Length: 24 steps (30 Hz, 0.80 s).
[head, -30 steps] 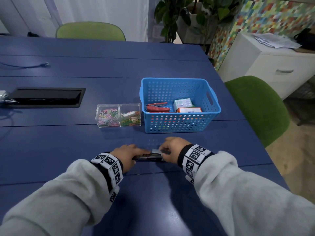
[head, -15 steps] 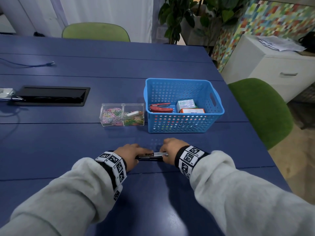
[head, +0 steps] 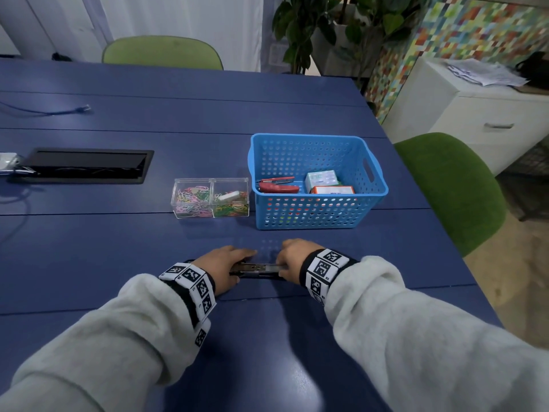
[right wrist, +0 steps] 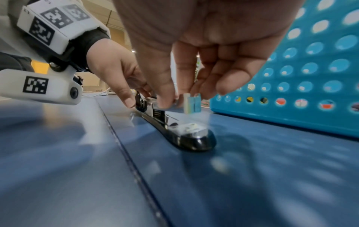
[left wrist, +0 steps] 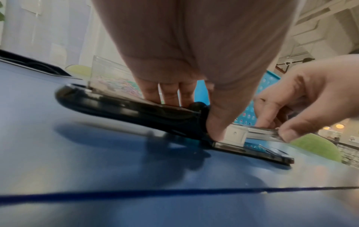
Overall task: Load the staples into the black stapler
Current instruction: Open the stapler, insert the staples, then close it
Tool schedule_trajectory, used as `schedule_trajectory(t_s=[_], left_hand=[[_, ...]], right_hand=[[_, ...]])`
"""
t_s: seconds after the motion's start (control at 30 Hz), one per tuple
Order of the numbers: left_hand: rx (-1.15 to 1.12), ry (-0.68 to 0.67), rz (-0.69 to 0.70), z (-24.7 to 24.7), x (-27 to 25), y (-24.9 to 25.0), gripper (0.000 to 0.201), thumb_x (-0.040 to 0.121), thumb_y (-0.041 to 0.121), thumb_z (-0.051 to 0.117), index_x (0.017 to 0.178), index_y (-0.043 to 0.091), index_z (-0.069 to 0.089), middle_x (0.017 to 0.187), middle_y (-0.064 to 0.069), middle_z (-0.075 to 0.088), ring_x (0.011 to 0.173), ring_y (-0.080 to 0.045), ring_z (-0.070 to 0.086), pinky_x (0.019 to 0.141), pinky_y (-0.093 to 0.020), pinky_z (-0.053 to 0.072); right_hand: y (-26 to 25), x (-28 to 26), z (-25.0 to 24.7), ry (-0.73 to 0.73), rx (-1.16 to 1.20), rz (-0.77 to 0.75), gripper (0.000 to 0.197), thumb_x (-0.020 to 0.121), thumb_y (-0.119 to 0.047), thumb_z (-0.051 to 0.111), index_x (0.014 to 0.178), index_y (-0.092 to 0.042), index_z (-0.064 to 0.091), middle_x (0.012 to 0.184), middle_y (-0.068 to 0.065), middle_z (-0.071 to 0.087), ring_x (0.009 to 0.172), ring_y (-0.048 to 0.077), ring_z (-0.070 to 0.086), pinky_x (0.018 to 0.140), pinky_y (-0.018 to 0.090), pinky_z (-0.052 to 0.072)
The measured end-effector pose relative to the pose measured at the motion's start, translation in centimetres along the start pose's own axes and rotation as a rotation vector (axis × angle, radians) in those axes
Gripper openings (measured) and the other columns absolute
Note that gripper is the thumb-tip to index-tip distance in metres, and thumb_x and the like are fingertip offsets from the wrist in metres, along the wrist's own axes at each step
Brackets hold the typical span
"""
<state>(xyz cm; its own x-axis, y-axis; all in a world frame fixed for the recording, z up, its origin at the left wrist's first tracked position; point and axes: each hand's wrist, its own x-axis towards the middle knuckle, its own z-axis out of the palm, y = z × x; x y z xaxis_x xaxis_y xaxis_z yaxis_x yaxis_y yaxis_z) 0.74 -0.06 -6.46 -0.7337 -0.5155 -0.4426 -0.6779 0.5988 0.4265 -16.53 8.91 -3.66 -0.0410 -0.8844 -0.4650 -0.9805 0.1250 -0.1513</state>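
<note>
The black stapler (head: 255,270) lies lengthwise on the blue table (head: 118,248) between my hands. My left hand (head: 234,263) grips its black body (left wrist: 136,113), fingers on top and thumb pressing the near side. My right hand (head: 285,264) pinches the front of the silver staple rail (left wrist: 258,135) between thumb and fingers, and the rail's end (right wrist: 192,104) hangs a little above the black base with its anvil (right wrist: 194,138). I cannot tell whether staples lie in the rail. Two staple boxes, green-white (head: 322,179) and orange (head: 332,190), sit in the blue basket (head: 318,215).
A red stapler (head: 277,187) also lies in the basket, just beyond my hands. To its left stands a clear box of coloured paper clips (head: 211,197). A black cable hatch (head: 86,165) is at far left. Green chairs stand at the right (head: 451,188) and far side (head: 162,53).
Both hands stay on the stapler. The silver rail under my right fingers lies lower and flatter than a second ago. The head view has shifted slightly.
</note>
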Motion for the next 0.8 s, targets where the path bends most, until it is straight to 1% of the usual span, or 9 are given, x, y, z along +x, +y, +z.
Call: schedule_trajectory(t_s=[0.07, 0.13, 0.2, 0.3, 0.37, 0.47, 0.6, 0.7, 0.8], left_hand=[[-0.005, 0.028, -0.051, -0.3, -0.2, -0.6, 0.066, 0.079, 0.017, 0.064, 0.136, 0.031, 0.035, 0.133, -0.004, 0.044, 0.124, -0.025, 0.043, 0.105, -0.036, 0.039], [0.013, 0.046, -0.112, -0.6, -0.5, -1.6, 0.063, 0.074, 0.02, 0.069, 0.13, 0.027, 0.041, 0.131, -0.005, 0.044, 0.121, -0.026, 0.045, 0.103, -0.037, 0.041], [0.048, 0.073, -0.171, -0.9, -0.9, -2.7, 0.053, 0.07, 0.024, 0.072, 0.118, 0.024, 0.05, 0.126, -0.006, 0.046, 0.116, -0.026, 0.047, 0.099, -0.039, 0.044], [0.122, 0.082, -0.249, -1.3, -1.6, -3.8, 0.037, 0.07, 0.036, 0.072, 0.101, 0.025, 0.055, 0.113, -0.001, 0.05, 0.109, -0.024, 0.05, 0.091, -0.038, 0.046], [0.129, 0.061, -0.273, -1.7, -2.0, -4.2, 0.029, 0.072, 0.041, 0.069, 0.093, 0.029, 0.054, 0.1, 0.004, 0.049, 0.102, -0.021, 0.054, 0.086, -0.035, 0.045], [0.035, 0.059, -0.246, -2.7, -2.4, -4.0, 0.025, 0.072, 0.037, 0.07, 0.086, 0.03, 0.051, 0.091, 0.005, 0.055, 0.087, -0.02, 0.056, 0.078, -0.031, 0.045], [-0.041, 0.175, -0.176, -4.4, -2.7, -2.4, 0.025, 0.069, 0.03, 0.075, 0.089, 0.028, 0.059, 0.085, 0.007, 0.057, 0.084, -0.016, 0.054, 0.077, -0.027, 0.042], [-0.054, 0.215, -0.111, -5.1, -2.6, -0.9, 0.028, 0.067, 0.027, 0.077, 0.092, 0.027, 0.064, 0.085, 0.007, 0.057, 0.082, -0.013, 0.053, 0.075, -0.025, 0.039], [-0.128, 0.249, -0.066, -5.0, -2.2, 0.4, 0.032, 0.065, 0.025, 0.078, 0.095, 0.026, 0.065, 0.087, 0.007, 0.059, 0.084, -0.013, 0.055, 0.078, -0.024, 0.042]], right_hand=[[0.4, -0.1, 0.1, -0.03, 0.03, 0.017, 0.026, 0.085, -0.028, 0.057, 0.106, -0.015, 0.066, 0.113, 0.011, 0.056, 0.106, 0.031, 0.055, 0.089, 0.037, 0.047], [1.0, -0.3, 0.4, -0.043, 0.077, 0.051, 0.028, 0.085, -0.028, 0.058, 0.109, -0.015, 0.064, 0.114, 0.011, 0.056, 0.108, 0.03, 0.054, 0.091, 0.036, 0.046], [1.7, -0.5, 0.6, -0.039, 0.139, 0.087, 0.028, 0.086, -0.03, 0.058, 0.11, -0.017, 0.063, 0.113, 0.01, 0.056, 0.113, 0.029, 0.052, 0.095, 0.035, 0.043], [2.3, -0.8, 0.9, 0.0, 0.267, 0.144, 0.03, 0.086, -0.031, 0.059, 0.114, -0.02, 0.062, 0.108, 0.003, 0.058, 0.123, 0.024, 0.047, 0.102, 0.032, 0.039], [2.6, -0.9, 1.1, 0.033, 0.329, 0.171, 0.03, 0.085, -0.032, 0.061, 0.113, -0.022, 0.062, 0.111, 0.001, 0.064, 0.116, 0.022, 0.054, 0.099, 0.031, 0.043], [2.9, -1.0, 1.3, 0.056, 0.408, 0.2, 0.027, 0.083, -0.032, 0.063, 0.109, -0.022, 0.063, 0.111, 0.003, 0.067, 0.104, 0.021, 0.059, 0.094, 0.029, 0.046], [3.2, -1.0, 1.5, 0.123, 0.583, 0.236, 0.022, 0.084, -0.027, 0.063, 0.106, -0.021, 0.062, 0.087, -0.003, 0.06, 0.081, 0.017, 0.054, 0.089, 0.032, 0.049], [3.3, -1.2, 1.7, 0.121, 0.65, 0.24, 0.008, 0.083, -0.024, 0.065, 0.09, -0.027, 0.06, 0.068, -0.01, 0.057, 0.073, 0.018, 0.055, 0.085, 0.036, 0.053], [3.4, -1.3, 1.7, 0.182, 0.734, 0.267, 0.023, 0.079, -0.02, 0.069, 0.068, -0.035, 0.056, 0.069, -0.01, 0.06, 0.065, 0.023, 0.059, 0.079, 0.044, 0.058]])
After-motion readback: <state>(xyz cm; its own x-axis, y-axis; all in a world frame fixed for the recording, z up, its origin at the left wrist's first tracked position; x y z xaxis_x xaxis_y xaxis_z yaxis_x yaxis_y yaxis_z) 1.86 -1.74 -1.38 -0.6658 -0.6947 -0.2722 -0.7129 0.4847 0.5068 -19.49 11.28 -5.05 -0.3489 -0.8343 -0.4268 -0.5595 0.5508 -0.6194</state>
